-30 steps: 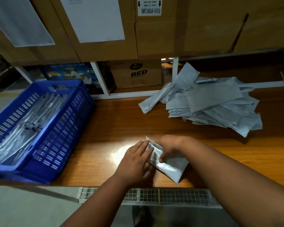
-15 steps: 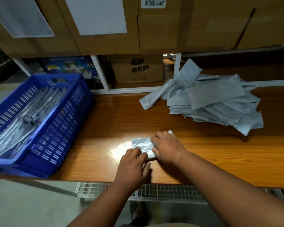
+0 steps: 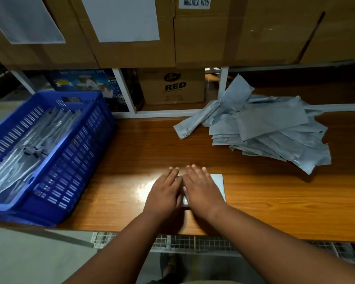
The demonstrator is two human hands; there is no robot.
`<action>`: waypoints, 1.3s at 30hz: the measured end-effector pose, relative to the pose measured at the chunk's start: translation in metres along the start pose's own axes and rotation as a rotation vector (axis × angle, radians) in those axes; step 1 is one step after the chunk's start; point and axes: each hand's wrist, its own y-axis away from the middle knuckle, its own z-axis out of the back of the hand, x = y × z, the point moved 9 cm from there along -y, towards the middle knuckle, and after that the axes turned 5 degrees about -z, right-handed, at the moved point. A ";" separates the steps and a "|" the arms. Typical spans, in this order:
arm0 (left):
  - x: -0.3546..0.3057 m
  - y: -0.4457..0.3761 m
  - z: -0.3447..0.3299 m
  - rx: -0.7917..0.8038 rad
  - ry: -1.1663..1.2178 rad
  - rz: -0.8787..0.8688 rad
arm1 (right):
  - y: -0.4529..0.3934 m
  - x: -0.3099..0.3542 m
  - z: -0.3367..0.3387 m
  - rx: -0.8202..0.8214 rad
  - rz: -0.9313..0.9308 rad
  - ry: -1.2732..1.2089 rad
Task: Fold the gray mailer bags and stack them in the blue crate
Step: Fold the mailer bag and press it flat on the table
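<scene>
At lower centre, a folded gray mailer bag (image 3: pixel 218 184) is being pressed flat on the wooden table (image 3: pixel 275 201) by the left hand (image 3: pixel 164 193) and right hand (image 3: pixel 202 187), fingers straight. The blue crate (image 3: pixel 70 171) is being kept at left, the unfolded pile (image 3: pixel 271 130) at upper right.

Glossy wooden table (image 3: pixel 275 201), plastic crate (image 3: pixel 70 177)

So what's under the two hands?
A folded gray bag lies flat on the table. The left hand and right hand press on it with straight fingers. Only its right edge and a strip between the hands show; the rest is covered.
</scene>
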 end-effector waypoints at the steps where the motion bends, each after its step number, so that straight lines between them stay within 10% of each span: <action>1: 0.002 0.000 -0.009 0.033 0.019 -0.008 | 0.002 0.001 -0.006 0.010 -0.016 -0.023; 23: 0.024 0.003 -0.063 -0.078 -0.219 0.026 | -0.017 -0.009 -0.061 0.095 -0.021 0.115; 39: 0.013 0.005 -0.036 0.147 -0.127 0.069 | -0.003 -0.009 -0.040 0.136 -0.076 0.052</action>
